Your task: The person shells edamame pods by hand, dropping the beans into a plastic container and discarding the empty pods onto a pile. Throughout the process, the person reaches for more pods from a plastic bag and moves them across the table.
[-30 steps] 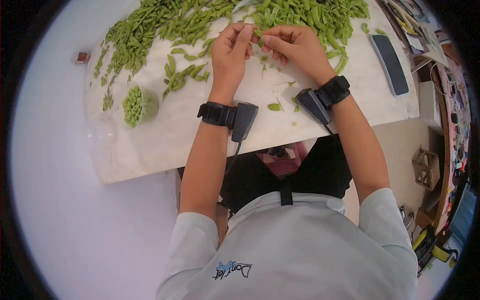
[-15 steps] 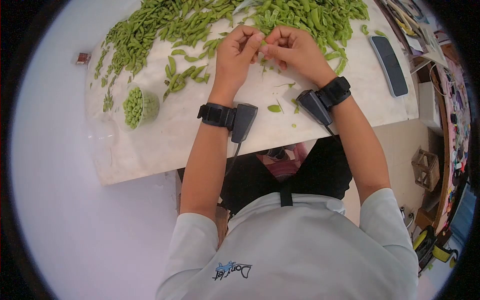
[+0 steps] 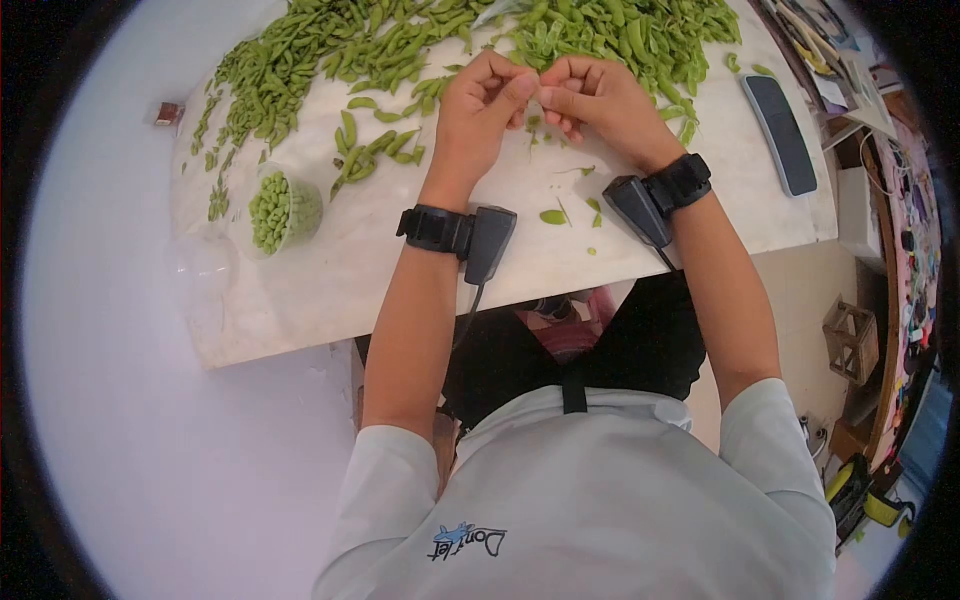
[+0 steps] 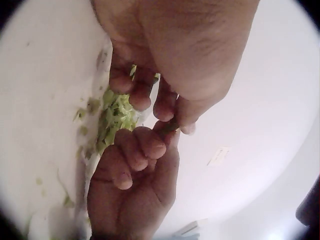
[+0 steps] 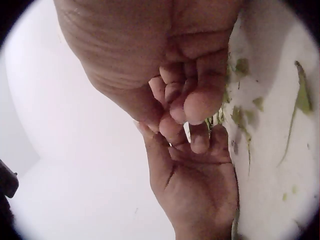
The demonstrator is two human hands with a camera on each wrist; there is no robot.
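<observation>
Fingertip to fingertip, my left hand (image 3: pixel 472 122) and right hand (image 3: pixel 618 112) meet above the table's far half. In the left wrist view a small dark green pod (image 4: pixel 171 126) shows between the fingertips, pinched by thumb and forefinger of each hand; the fingers cover most of it. The other fingers of both hands are loosely curled. Behind the hands lie a heap of green pods (image 3: pixel 290 70) on the left and a heap of opened-looking pods (image 3: pixel 640 40) on the right.
A clear cup of shelled beans (image 3: pixel 272 212) stands at the left of the white table (image 3: pixel 400 270). A few pods (image 3: pixel 365 160) lie nearer the left hand. Scraps (image 3: pixel 552 216) lie below the hands, and a phone (image 3: pixel 780 135) rests at the right.
Both hands have shifted slightly right and their fingertips have come closer together. The green piece seen between them earlier is now mostly hidden in the head view.
</observation>
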